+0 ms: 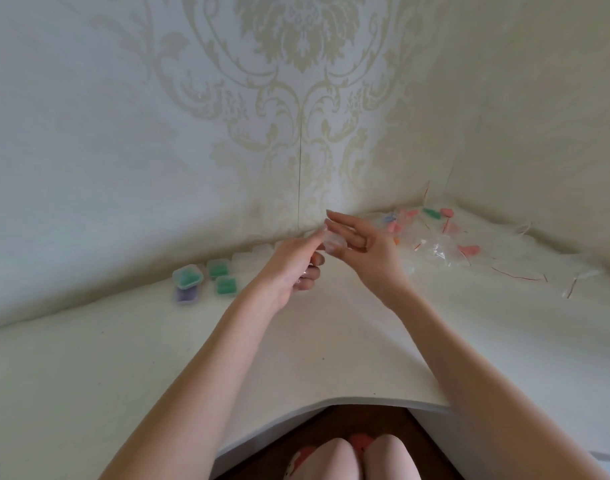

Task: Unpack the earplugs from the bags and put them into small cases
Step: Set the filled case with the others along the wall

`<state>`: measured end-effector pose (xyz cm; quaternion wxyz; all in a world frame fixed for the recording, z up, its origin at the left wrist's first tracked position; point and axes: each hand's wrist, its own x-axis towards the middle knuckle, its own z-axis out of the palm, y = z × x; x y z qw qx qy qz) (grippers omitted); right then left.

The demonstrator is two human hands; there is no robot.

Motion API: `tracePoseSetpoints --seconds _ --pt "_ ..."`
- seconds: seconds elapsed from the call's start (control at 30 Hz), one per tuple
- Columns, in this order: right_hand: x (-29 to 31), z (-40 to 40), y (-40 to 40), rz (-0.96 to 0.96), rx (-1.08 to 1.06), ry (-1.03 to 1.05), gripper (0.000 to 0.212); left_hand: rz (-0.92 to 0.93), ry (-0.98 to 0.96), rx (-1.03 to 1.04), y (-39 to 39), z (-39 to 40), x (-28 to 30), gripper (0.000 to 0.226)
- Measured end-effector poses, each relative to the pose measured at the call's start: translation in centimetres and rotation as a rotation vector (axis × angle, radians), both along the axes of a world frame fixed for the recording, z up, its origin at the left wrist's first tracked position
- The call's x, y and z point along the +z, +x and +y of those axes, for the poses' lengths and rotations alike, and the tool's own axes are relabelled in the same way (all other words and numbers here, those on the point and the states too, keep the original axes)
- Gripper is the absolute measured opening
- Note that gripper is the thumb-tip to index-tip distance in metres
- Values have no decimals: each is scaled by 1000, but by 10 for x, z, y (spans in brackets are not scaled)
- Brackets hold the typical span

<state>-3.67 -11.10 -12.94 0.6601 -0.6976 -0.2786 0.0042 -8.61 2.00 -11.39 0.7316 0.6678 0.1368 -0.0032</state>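
Both hands meet above the white table [331,341] near the back wall. A small clear case [334,244] sits between them. My right hand [364,245] holds it against the palm, with the index and middle fingers stretched out to the left. My left hand [293,266] pinches the case's left edge with thumb and forefinger, its other fingers curled under. Whether the case holds earplugs I cannot tell. Three closed cases with green earplugs [218,269] and one with purple earplugs [187,295] lie to the left.
A row of empty clear cases [258,252] stands along the wall behind my left hand. At the right corner lies a pile of clear bags [435,251] with red strips, among them pink earplugs [469,250] and green earplugs [429,213]. My knees show below the table's edge.
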Motion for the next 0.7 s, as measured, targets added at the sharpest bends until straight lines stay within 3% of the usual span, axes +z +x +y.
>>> tracePoseSetpoints --seconds 0.07,0.13,0.23,0.3,0.43,0.7 --pt "-3 1 -4 -1 38 14 49 -100 17 5 0 0 -3 23" --pt "-6 0 -6 13 59 22 44 -221 155 101 3 2 -10 18" --pt "-8 0 -6 148 11 85 30 -426 821 248 4 7 -18 36" --pt "-9 2 -6 194 -48 72 25 -504 1076 187 0 3 -19 44" --pt "-13 5 -6 185 -48 23 19 -585 1118 151 -2 -5 -21 40" --pt "-9 -3 -2 342 72 140 25 -655 1120 123 -4 -6 -20 42"
